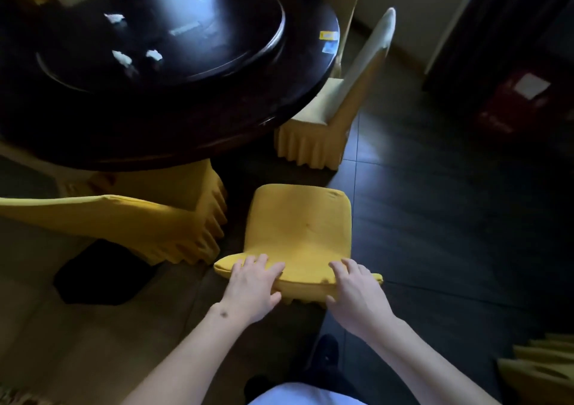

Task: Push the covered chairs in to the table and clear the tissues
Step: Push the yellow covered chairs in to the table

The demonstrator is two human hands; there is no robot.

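**Chairs and tissues: state at this moment**

You have the nearest covered chair (299,236) directly below you: yellow fabric cover, seat facing the table (174,143), standing apart from the table edge on the floor. Top of its backrest is nearest you.

A second yellow-covered chair (139,218) sits to its left, seat partly under the table rim, pleated skirt visible.

A third covered chair (335,103), paler yellow with a light backrest, stands at the table's right side, seat tucked under the rim.

Three crumpled white tissues lie on the dark round table: one farther back (114,17), two nearer (121,57) (154,54), close together.
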